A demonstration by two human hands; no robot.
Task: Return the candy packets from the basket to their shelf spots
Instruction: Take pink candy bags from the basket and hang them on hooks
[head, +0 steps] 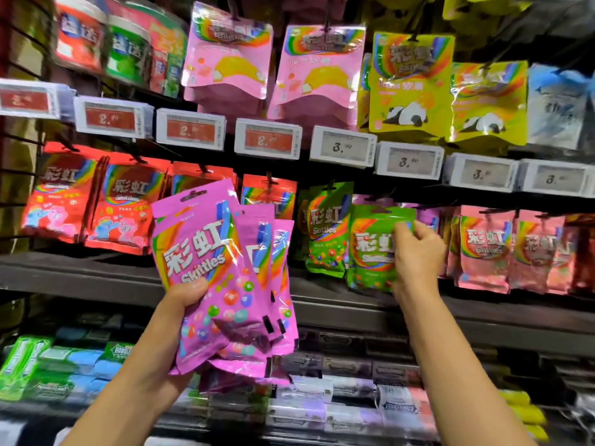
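head view: my left grip clasps a fan of purple packets, long axis upright; my right grip pinches the green packet on its hook, purple row just behind it.

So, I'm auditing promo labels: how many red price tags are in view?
4 red price tags, all in one row: far left, next, third, fourth beside the grey tags. Others may sit beyond the left edge.
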